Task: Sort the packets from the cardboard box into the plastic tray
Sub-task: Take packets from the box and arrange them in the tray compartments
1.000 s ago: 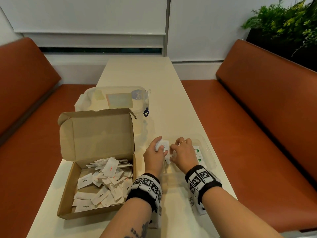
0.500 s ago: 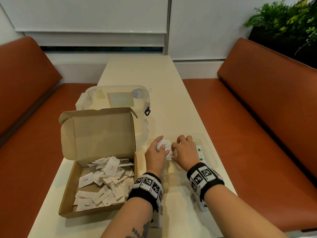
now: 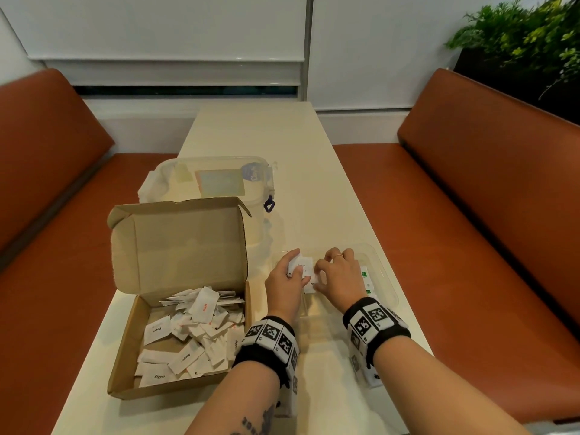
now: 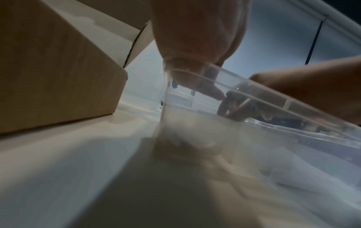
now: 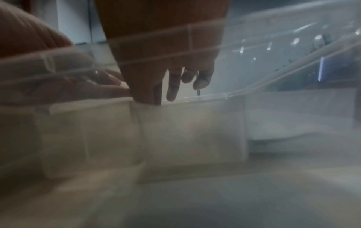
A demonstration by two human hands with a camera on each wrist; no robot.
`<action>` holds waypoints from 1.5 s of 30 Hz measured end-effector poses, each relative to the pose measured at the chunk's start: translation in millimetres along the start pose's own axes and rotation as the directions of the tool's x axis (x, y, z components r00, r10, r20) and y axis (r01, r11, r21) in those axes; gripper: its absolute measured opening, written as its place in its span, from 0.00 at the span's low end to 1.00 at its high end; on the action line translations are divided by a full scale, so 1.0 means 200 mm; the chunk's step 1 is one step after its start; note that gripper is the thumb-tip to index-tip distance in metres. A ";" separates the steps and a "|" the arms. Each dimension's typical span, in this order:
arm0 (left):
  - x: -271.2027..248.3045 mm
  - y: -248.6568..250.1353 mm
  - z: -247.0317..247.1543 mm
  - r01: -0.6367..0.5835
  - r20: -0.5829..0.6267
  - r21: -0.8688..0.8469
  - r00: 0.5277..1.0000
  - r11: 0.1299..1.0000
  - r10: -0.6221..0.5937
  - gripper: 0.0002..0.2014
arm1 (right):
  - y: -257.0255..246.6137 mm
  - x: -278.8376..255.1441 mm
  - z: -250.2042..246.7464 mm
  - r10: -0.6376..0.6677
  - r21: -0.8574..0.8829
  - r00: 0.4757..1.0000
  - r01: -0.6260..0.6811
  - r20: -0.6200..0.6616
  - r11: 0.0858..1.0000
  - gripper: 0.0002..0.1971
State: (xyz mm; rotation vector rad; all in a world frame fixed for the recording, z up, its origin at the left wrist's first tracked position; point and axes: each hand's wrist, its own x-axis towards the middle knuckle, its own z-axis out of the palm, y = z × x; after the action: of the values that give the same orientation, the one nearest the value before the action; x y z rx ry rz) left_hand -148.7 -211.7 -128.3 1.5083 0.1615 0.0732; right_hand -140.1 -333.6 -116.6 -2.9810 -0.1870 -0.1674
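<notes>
Packets [image 3: 303,267] pinched in both hands [image 3: 314,277] over cream table [image 3: 282,136] between orange benches [image 3: 470,189]

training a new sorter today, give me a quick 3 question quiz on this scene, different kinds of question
1. True or false: the cardboard box stands open with its lid raised.
2. Multiple choice: the left hand holds a) a green packet b) white packets c) nothing.
3. Fill in: both hands are over the clear plastic ____, to the right of the box.

Key
1. True; loose packets still lie inside.
2. b; the right hand meets them from the other side, though its own grip is hidden.
3. tray; green-marked packets already sit in its right part.
</notes>
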 end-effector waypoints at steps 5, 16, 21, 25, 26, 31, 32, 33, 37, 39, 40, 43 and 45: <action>0.00 0.00 0.00 0.007 0.017 -0.032 1.000 0.999 -0.006 0.20 | -0.04 0.02 -0.05 0.252 0.674 0.968 -0.176 -0.015 0.718 0.08; 0.02 -0.02 0.00 0.013 -0.033 0.002 0.999 1.000 -0.013 0.20 | 0.02 0.02 -0.09 0.360 0.778 0.931 -0.264 0.052 0.570 0.01; 0.03 -0.04 0.01 0.019 -0.070 -0.031 0.997 0.999 -0.021 0.25 | 0.03 0.02 -0.04 0.268 0.615 0.948 -0.316 0.172 0.722 0.02; 0.03 -0.04 0.01 0.043 -0.059 -0.037 0.997 0.998 -0.045 0.25 | 0.03 0.02 0.03 0.264 0.458 0.957 -0.288 0.117 0.841 0.02; 0.03 -0.04 0.01 0.044 -0.060 -0.038 0.997 0.998 -0.046 0.25 | 0.03 0.02 0.04 0.270 0.438 0.957 -0.290 0.110 0.851 0.03; 0.03 -0.04 0.01 0.036 -0.060 -0.035 0.997 0.999 -0.038 0.24 | 0.01 0.03 0.06 0.207 0.371 0.973 -0.230 0.100 0.900 0.07; 0.03 -0.04 0.00 0.037 -0.060 -0.032 0.997 0.999 -0.039 0.24 | 0.02 0.02 0.06 0.193 0.373 0.976 -0.216 0.098 0.903 0.09; 0.03 -0.04 0.01 0.039 -0.060 -0.029 0.997 0.999 -0.041 0.24 | 0.02 0.02 0.06 0.176 0.363 0.980 -0.199 0.096 0.910 0.10; 0.03 -0.03 0.01 0.046 -0.056 -0.047 0.997 0.998 -0.048 0.24 | 0.02 -0.01 0.06 0.085 0.261 0.994 -0.100 0.069 0.960 0.05; 0.03 -0.03 0.01 0.052 -0.053 -0.065 0.997 0.997 -0.056 0.24 | 0.01 -0.01 0.05 0.057 0.213 0.996 -0.071 0.073 0.974 0.05; 0.03 -0.02 0.01 0.055 -0.052 -0.071 0.997 0.996 -0.059 0.24 | 0.01 0.00 0.05 0.056 0.196 0.996 -0.070 0.075 0.978 0.06; 0.02 -0.01 0.02 0.066 -0.051 -0.063 0.996 0.996 -0.069 0.24 | 0.02 0.01 0.05 0.073 0.182 0.994 -0.088 0.085 0.979 0.08; 0.03 -0.01 0.01 0.069 -0.051 -0.049 0.996 0.996 -0.072 0.25 | 0.01 0.01 0.05 0.080 0.183 0.992 -0.098 0.100 0.978 0.08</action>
State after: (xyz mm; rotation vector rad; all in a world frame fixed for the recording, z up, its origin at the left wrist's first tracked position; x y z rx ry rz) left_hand -143.4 -214.0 -131.3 1.4526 0.2540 0.0602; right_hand -137.6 -334.8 -126.4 -2.8032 -0.0741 -0.0006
